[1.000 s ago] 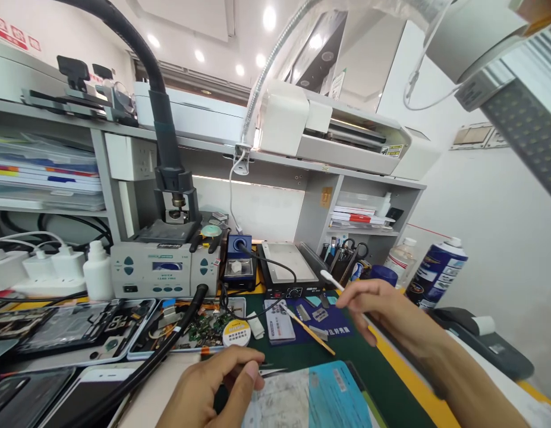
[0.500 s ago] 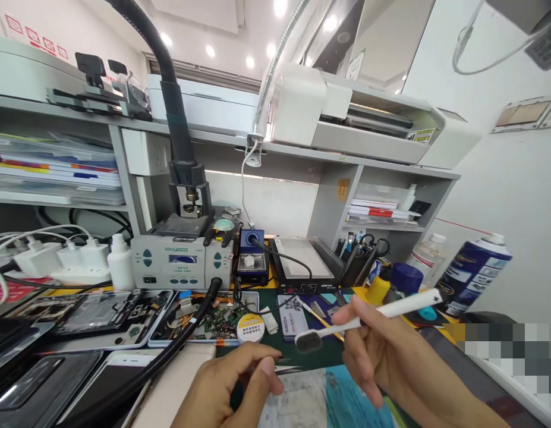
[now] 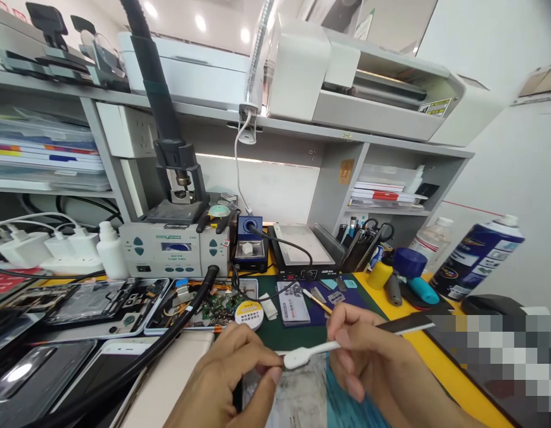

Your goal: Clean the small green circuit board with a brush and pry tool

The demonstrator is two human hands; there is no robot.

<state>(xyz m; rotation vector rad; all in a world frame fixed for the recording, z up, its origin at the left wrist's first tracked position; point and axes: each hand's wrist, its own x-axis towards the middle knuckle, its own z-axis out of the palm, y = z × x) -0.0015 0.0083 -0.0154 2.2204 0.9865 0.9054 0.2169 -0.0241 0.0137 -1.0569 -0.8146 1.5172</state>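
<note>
My right hand grips a white toothbrush-like brush by its handle. The back of the brush head faces up, so its bristles are hidden. Close against that head, the fingertips of my left hand are pinched together; a tiny dark bit shows between them, too small to name. Both hands are above a stained grey and blue work mat. Just beyond them lie a round tin with a yellow and white label and a cotton swab.
A tray of circuit boards and several phones, one with a white front, lie on the left. Across them runs a thick black hose. Behind stands a grey soldering station. A spray can stands at the right.
My right hand has lowered the brush and turned it, so its dark bristles no longer show. The brush head has come to my left fingertips. The camera view has tilted down.
</note>
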